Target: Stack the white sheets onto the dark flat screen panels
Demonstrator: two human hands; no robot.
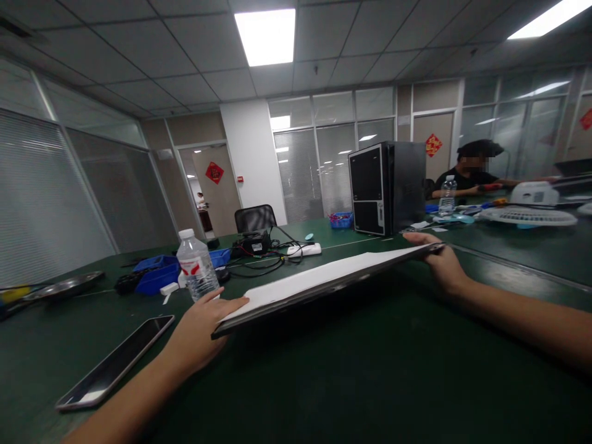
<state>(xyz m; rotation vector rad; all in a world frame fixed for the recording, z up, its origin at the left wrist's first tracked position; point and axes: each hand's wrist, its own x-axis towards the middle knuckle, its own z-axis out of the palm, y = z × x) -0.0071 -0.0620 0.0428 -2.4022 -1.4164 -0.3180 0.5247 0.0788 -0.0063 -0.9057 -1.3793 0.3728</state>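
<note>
Raised and tilted over the green table (370, 370) is a thin, flat dark panel (296, 300) with white paper (319, 275) on its upper face. I see it almost edge-on, so its exact kind is unclear. My left hand (200, 330) grips the near left end, thumb on the white surface and fingers underneath. At the far right end, my right hand (441, 266) is closed round the edge, its end higher than the left one. A smartphone (118, 364) lies left of my left forearm. Just behind the left hand stands a water bottle (197, 265).
Blue bins (160, 279), a power strip (304, 249) and tangled cables (272, 262) sit beyond the panel. A black computer tower (386, 188) stands behind it. At right are a white fan (527, 216), another bottle (448, 196) and a seated person (467, 176).
</note>
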